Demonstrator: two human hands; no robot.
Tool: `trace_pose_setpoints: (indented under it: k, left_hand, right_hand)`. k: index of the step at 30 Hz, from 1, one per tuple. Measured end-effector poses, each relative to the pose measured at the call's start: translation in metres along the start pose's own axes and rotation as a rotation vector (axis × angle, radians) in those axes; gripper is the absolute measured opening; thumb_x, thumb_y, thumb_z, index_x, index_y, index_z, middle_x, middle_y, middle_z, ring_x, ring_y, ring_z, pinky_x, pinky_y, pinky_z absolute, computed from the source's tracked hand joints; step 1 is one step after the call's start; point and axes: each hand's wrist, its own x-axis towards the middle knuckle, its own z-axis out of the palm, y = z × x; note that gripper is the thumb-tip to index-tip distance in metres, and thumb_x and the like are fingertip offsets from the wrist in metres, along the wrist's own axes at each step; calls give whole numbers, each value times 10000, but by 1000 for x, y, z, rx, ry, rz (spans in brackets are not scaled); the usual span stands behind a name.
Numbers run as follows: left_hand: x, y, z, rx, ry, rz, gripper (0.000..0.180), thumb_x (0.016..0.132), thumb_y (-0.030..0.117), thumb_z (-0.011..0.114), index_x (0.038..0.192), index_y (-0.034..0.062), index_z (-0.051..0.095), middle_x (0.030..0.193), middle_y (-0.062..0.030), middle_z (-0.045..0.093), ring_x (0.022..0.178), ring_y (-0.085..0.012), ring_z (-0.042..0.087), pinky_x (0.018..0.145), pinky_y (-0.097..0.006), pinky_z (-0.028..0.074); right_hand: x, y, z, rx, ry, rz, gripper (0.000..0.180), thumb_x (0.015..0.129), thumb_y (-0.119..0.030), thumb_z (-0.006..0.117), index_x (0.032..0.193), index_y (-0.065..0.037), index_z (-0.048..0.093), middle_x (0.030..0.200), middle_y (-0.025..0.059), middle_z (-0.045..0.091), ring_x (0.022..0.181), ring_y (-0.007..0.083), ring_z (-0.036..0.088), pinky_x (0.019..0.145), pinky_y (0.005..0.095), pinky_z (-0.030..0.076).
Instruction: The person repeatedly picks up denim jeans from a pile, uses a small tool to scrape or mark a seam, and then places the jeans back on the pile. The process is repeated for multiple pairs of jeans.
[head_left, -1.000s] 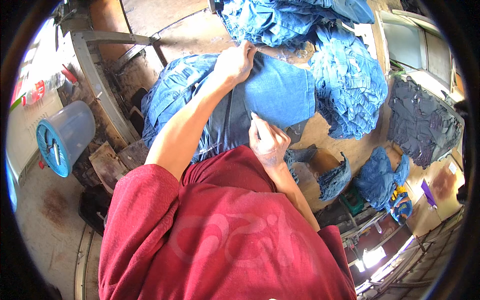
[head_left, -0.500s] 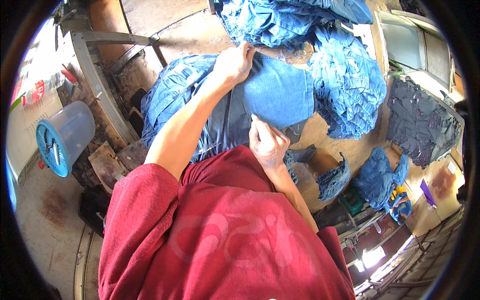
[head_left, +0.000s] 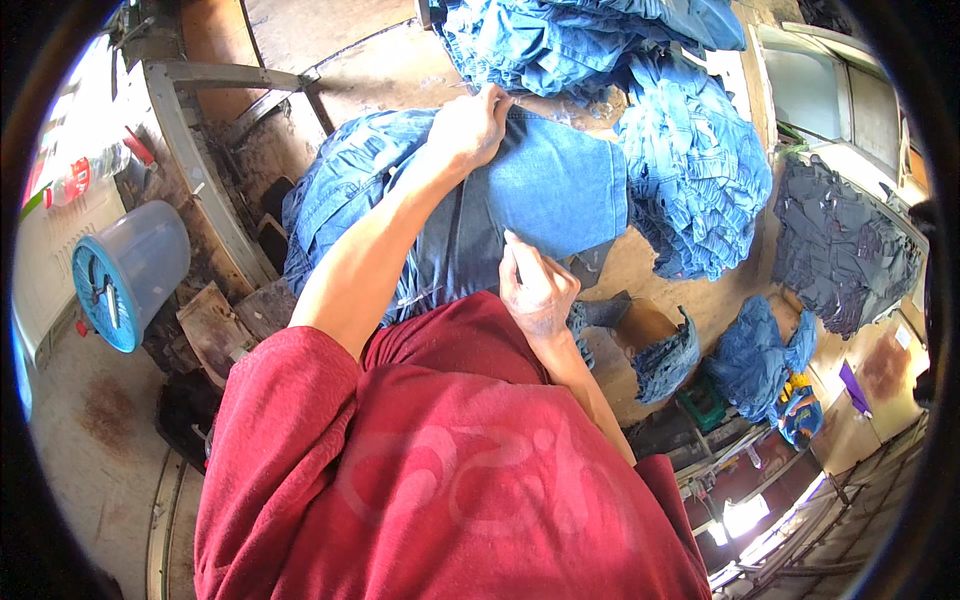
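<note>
Across my lap lies a blue denim garment, its lighter leg panel spread flat toward the right and the rest bunched to the left. My left hand is closed in a pinch on the garment's far edge. At the near edge, my right hand has its fingers curled together, the fingertips touching the denim. Something dark shows between those fingers, too small to make out. Darker cloth lies beneath and beside the light panel.
Heaped denim lies at the far side, with another blue pile right of my lap. Further right are a dark garment stack and loose denim. A clear bucket with a blue rim lies left, beside a metal frame.
</note>
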Motion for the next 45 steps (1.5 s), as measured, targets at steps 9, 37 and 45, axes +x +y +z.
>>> trace_pose_setpoints:
  k: [9, 37, 45]
  left_hand:
    - [0, -5, 5, -15, 49, 51, 317, 1093, 375, 556, 1209, 102, 668, 924, -258, 755, 882, -464, 736, 822, -551, 572]
    - [0, -2, 4, 21, 40, 28, 317, 1091, 386, 576, 1195, 104, 677, 930, -244, 761, 882, -454, 736, 816, -537, 567]
    - [1, -4, 4, 30, 14, 11, 327, 1093, 374, 569, 1220, 93, 679, 975, -237, 768, 916, -447, 738, 852, -530, 565]
  right_hand:
    - [0, 5, -1, -63, -54, -68, 193, 871, -94, 787, 1061, -122, 789, 709, 27, 709, 542, 212, 661, 538, 347, 531]
    - [3, 2, -7, 39, -62, 14, 149, 882, -21, 770, 1027, -51, 790, 835, 68, 776, 629, 222, 739, 577, 331, 562]
    - [6, 7, -3, -19, -24, -36, 146, 881, -22, 776, 1020, -67, 786, 792, 76, 759, 602, 216, 724, 565, 338, 558]
